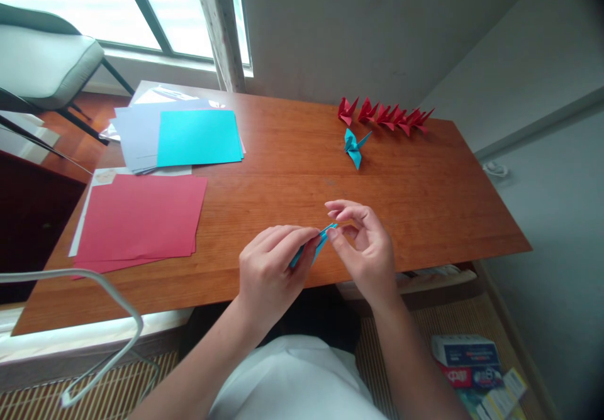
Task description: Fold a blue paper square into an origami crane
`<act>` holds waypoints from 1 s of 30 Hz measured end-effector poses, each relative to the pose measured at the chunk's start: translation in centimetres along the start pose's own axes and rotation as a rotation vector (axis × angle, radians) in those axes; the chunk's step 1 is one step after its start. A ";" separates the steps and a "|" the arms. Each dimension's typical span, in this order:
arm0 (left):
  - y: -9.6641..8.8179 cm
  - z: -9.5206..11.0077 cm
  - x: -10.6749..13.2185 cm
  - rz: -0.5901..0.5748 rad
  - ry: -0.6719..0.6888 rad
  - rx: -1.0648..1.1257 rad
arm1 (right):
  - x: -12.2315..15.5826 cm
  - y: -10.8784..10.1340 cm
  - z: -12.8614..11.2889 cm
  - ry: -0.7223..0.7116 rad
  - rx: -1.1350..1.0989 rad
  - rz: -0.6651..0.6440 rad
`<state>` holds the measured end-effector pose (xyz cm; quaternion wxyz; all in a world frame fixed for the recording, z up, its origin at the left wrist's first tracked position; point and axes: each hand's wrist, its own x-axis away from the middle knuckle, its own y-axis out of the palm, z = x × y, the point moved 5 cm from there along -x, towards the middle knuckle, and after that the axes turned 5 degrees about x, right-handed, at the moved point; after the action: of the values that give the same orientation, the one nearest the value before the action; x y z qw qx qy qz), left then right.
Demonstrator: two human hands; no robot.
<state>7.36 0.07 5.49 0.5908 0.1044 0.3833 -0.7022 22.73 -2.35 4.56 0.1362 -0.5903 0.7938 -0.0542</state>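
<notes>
Left hand [274,259] pinching a folded turquoise paper [321,244] over the middle of the bench's [283,175] near edge, right hand [364,250] at its tip.
Red sheets [141,219] lie along the left edge; turquoise sheets [201,137] top pale sheets [134,137] by the far left corner. The right hand's fingers are loosely curled; whether they grip the paper, I cannot tell. Beyond stands a turquoise origami crane [353,148]; red origami cranes [387,117] line the far edge toward the right corner. Below the right end sit cardboard boxes [472,352], contents hidden.
</notes>
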 end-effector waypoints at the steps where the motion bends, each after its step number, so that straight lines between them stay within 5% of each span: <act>1: 0.0 0.0 0.0 0.011 0.000 0.000 | 0.0 0.0 -0.2 -0.024 0.048 0.014; 7: 0.1 0.0 0.2 0.048 -0.023 -0.012 | -0.1 0.1 -0.9 -0.095 0.214 0.019; 30: 0.7 0.1 1.2 0.011 0.125 -0.201 | -0.5 1.4 -0.4 0.063 0.054 0.098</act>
<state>7.66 -0.90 4.50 0.5773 0.0902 0.4872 -0.6490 21.49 -1.49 4.72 0.1294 -0.5446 0.8240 -0.0876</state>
